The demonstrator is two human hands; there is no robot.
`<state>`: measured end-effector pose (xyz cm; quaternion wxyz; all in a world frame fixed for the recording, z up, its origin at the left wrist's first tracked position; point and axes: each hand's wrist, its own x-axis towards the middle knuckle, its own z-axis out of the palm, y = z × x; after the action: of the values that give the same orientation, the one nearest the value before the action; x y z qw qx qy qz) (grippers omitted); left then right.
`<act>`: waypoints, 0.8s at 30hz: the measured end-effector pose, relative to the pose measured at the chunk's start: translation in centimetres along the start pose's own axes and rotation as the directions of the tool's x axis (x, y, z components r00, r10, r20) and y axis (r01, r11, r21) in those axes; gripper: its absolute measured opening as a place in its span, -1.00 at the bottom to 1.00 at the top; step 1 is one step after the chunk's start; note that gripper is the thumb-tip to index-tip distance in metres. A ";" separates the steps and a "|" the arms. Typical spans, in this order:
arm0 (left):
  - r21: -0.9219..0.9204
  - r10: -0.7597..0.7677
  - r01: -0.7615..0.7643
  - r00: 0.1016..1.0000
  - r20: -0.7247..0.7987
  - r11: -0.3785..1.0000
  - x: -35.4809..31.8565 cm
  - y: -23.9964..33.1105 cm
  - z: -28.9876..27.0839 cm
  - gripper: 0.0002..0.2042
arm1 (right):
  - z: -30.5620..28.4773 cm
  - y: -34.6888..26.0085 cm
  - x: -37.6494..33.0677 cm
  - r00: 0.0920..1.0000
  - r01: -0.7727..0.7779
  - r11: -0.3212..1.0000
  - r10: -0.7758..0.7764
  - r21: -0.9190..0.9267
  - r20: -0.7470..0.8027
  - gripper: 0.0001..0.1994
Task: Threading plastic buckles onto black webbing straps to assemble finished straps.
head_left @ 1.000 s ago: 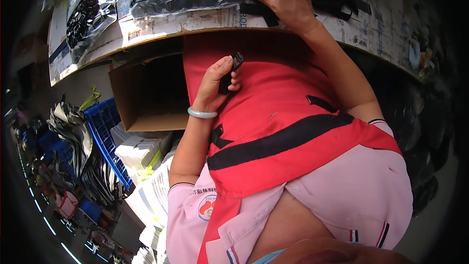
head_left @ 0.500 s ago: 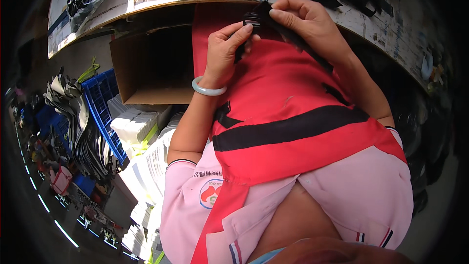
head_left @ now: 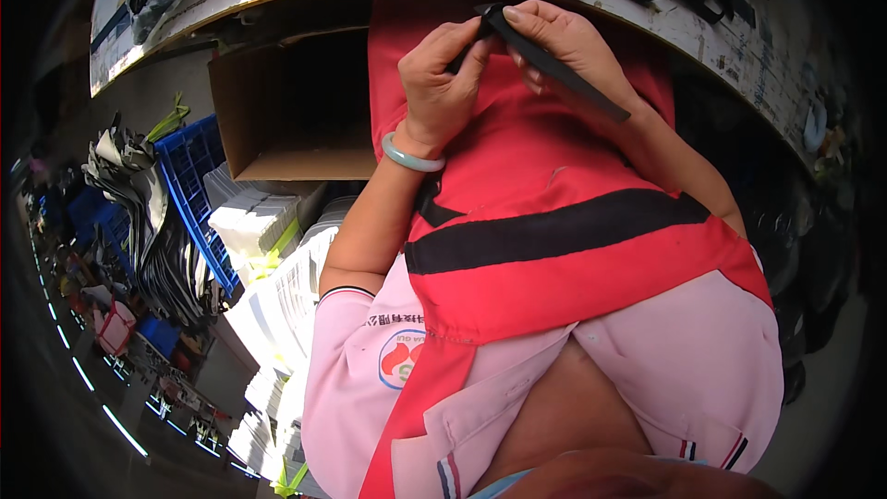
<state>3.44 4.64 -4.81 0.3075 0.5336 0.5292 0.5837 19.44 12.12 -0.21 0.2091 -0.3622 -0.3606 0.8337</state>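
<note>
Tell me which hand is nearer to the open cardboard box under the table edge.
Left. The left hand pinches the top end of the black strap just right of the cardboard box. The right hand holds the strap farther right, beyond the left hand.

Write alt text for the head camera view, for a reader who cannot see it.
Both hands, left hand and right hand, pinch one end of a black strap over a red apron, beside a paper-covered table. An open cardboard box sits underneath.
</note>
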 end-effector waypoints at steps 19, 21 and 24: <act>-0.503 -0.658 0.615 0.744 0.116 0.607 0.4 0.6 -0.3 -0.79 | 0.8 -1.4 -1.2 0.853 0.475 0.779 -0.522 -0.409 -0.006 -0.88; -0.475 -0.620 0.568 0.782 0.058 0.672 0.2 0.7 -0.2 -0.79 | 0.1 -1.3 -0.7 0.912 0.361 0.825 -0.410 -0.436 -0.020 -0.88; -0.389 -0.526 0.490 0.850 0.015 0.780 -0.2 0.3 -0.1 -0.81 | -0.6 -1.4 -1.2 0.987 0.106 0.772 -0.159 -0.627 -0.029 -0.82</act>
<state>3.49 4.40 -4.53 0.5250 0.2733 0.5444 0.5944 20.82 12.56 1.05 0.1503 -0.4178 -0.6316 0.6356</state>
